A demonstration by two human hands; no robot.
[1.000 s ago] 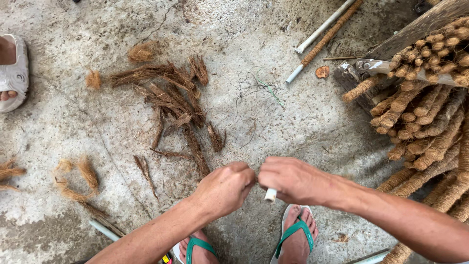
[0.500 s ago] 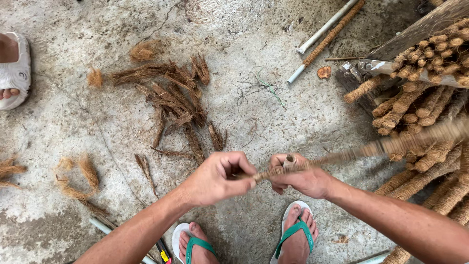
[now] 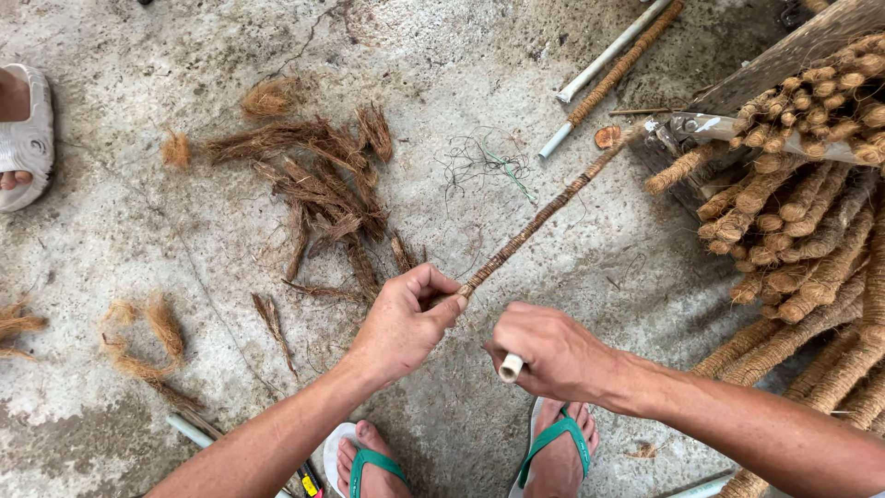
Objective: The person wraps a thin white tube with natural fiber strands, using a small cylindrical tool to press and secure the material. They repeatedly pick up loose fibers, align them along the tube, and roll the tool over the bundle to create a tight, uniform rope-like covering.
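Head view, left hand (image 3: 401, 323) pinching near end of coir-wrapped stick (image 3: 544, 212) at frame centre, right hand (image 3: 553, 355) fisted around white pipe stub (image 3: 510, 368), coir scraps (image 3: 313, 184) upper left on concrete floor (image 3: 184, 258)

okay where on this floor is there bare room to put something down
Bare concrete lies at upper left, between the white sandal and the loose fibre scraps, and in the middle right of the wrapped stick. It is crowded at right by the stacked wrapped sticks and near the left hand and right hand.
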